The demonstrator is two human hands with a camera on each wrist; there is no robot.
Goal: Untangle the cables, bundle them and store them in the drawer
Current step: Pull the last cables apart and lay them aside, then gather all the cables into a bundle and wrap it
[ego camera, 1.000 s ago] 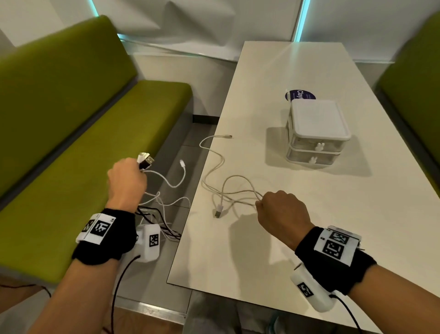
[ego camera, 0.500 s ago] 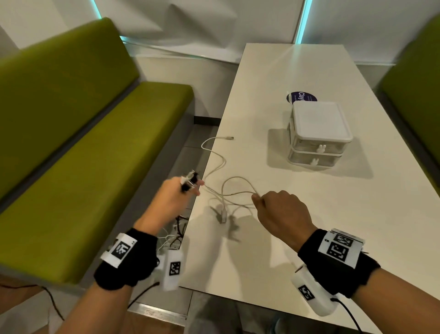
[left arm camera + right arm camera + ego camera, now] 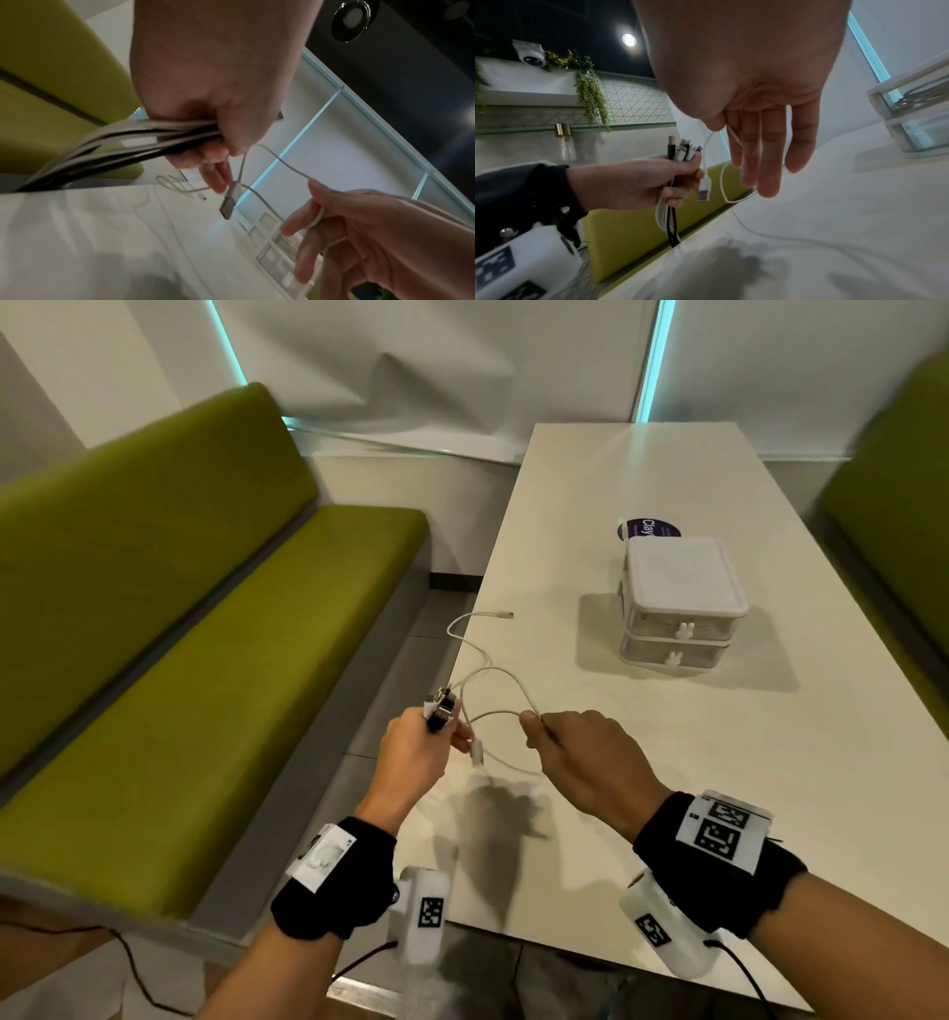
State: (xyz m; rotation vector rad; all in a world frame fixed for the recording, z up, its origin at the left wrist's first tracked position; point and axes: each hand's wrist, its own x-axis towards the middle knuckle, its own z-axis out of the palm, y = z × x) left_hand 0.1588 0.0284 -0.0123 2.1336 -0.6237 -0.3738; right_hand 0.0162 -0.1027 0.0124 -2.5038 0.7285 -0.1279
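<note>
The white cable (image 3: pixel 493 680) is the one still loose: it runs from a small plug lying on the surface (image 3: pixel 667 814) near its left edge, curls back in open loops toward the person, and ends in a USB plug (image 3: pixel 229 200) that hangs down between the two hands. Its long run lies roughly along the surface's left edge, far end pointing away and to the right, near end dangling almost straight down. The right hand (image 3: pixel 585 762) holds a loop of it, pinched under the thumb, with the other fingers nearly straight in the right wrist view; that grip likely keeps the loop lifted so the strands can be told apart. The left hand (image 3: pixel 416 757) is fisted around a bundle of cables (image 3: pixel 677 156), black and white together, their plugs sticking up out of the fist and their lengths trailing down past the surface's edge. Gathering the ends in one fist seems meant to align them for bundling. One left fingertip reaches toward the hanging USB plug; whether it touches cannot be told. The drawer unit (image 3: pixel 678 603), two clear drawers under a white lid, stands well apart on the surface, both drawers apparently closed. A green bench (image 3: pixel 179 660) runs along the left side.
</note>
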